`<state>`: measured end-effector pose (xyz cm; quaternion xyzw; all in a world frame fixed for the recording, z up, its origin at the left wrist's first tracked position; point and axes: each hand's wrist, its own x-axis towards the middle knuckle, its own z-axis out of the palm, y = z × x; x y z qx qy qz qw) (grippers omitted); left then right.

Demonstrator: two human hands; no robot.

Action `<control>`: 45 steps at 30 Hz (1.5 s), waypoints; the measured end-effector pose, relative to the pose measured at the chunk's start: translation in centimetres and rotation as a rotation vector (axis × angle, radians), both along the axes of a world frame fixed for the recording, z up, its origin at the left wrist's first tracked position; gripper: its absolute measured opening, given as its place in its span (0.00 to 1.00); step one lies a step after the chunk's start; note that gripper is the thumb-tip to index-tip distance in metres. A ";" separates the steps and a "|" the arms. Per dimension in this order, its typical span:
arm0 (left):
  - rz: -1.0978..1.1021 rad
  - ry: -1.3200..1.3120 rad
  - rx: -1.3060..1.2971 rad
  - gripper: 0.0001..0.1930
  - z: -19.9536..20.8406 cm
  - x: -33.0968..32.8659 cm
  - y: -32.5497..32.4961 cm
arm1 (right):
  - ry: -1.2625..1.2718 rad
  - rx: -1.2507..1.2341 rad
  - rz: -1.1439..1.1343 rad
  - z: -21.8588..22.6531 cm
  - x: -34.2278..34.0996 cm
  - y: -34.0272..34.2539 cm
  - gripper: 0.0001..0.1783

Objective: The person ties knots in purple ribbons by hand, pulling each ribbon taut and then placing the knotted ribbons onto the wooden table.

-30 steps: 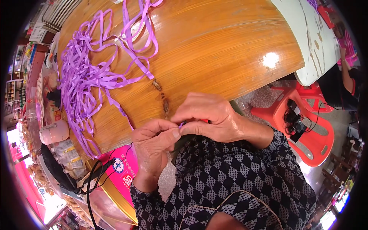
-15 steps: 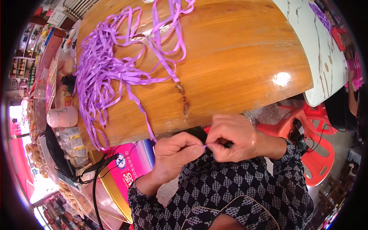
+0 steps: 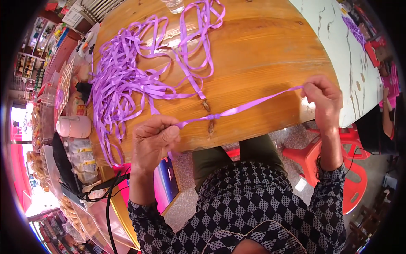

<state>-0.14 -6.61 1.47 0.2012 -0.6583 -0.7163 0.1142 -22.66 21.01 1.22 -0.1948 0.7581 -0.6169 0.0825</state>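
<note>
A length of purple ribbon [image 3: 253, 104] is stretched between my two hands above the near edge of the wooden table. Toward its left part, a small knot or bunched spot shows. My left hand [image 3: 154, 137] is closed on one end, thumb over the fingers. Out to the right, my right hand [image 3: 323, 95] pinches the other end, raised higher over the table's right side. A large tangled heap of purple ribbon [image 3: 120, 72] covers the table's left, with looser loops toward the back. Some ribbon hangs down by my left hand.
The wooden table [image 3: 262, 51] meets a white marbled surface [image 3: 338, 51] at right. A clear glass [image 3: 174, 6] stands at the back. At left are a pink container [image 3: 74, 127], black cables [image 3: 108, 199] and shelves. Red plastic stools [image 3: 353, 186] stand at right.
My hands were close together at the table edge. They have moved far apart, the right one up and rightward, the left one leftward, drawing the ribbon out straight between them.
</note>
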 end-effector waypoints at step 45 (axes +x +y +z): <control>-0.033 -0.147 0.098 0.18 2.0 1.6 4.3 | 0.187 -0.063 0.473 1.3 4.5 -2.1 0.10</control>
